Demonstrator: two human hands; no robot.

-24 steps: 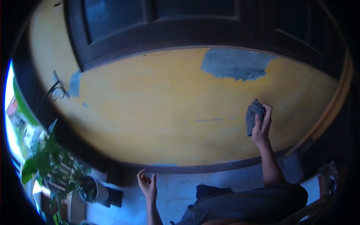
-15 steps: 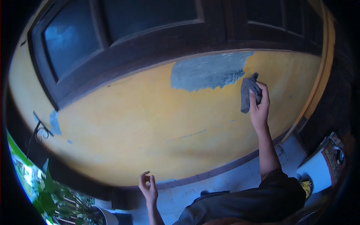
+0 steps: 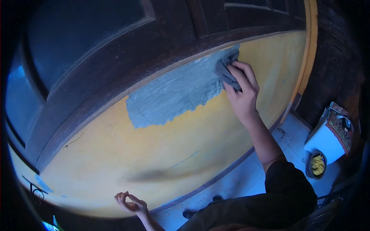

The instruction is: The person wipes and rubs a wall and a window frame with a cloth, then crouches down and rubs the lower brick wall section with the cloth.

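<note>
My right hand grips a crumpled dark grey cloth and presses it to the right end of a bare grey patch. This rough, jagged-edged patch lies on the yellow wall, just under a dark wooden frame. Low on the left, my left hand hangs in front of the wall, its fingers loosely curled and nothing in them. Part of the cloth is hidden behind my right fingers.
On the right, a white box-like stand has a patterned cover on top. Beside it is a dark bucket with a yellow cloth inside. A black metal bracket is at the lower left.
My right hand has brought the cloth from the wall beside the grey patch onto the patch's right end. The view has shifted and turned, with the patch now closer. My left hand stays low.
</note>
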